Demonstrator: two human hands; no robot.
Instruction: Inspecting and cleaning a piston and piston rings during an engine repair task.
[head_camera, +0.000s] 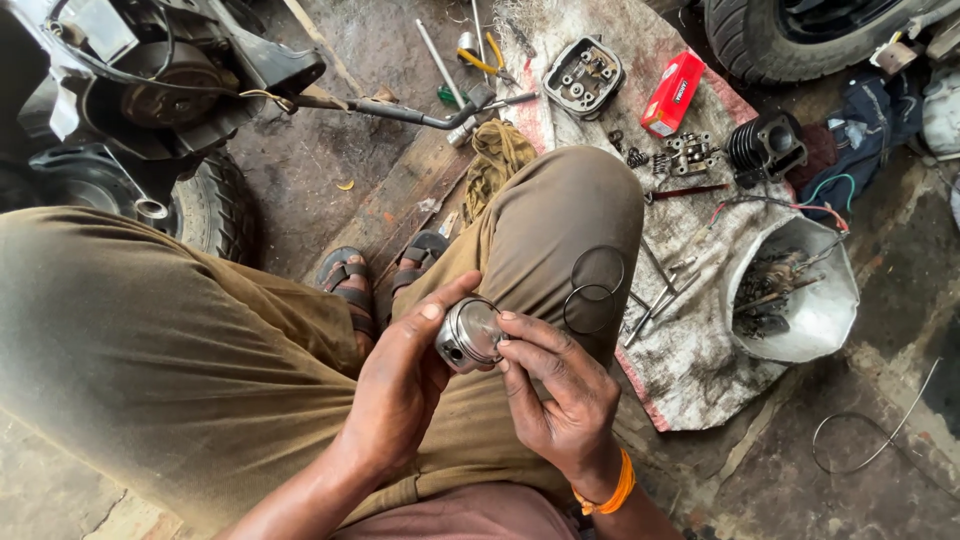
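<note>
A shiny metal piston (467, 335) sits between both hands above my lap. My left hand (400, 385) cups it from the left, thumb stretched along its top edge. My right hand (560, 385), with an orange band at the wrist, holds its right side, fingertips on the crown and a thin ring at its rim. Two thin piston rings (595, 290) lie on my right knee, just right of the piston.
A dirty cloth (690, 350) on the floor carries a cylinder head (584, 75), red box (672, 93), black cylinder (766, 145), small springs and rods. A white bowl (815, 320) holds oily parts. A scooter (150, 90) stands left, a tyre (790, 35) top right.
</note>
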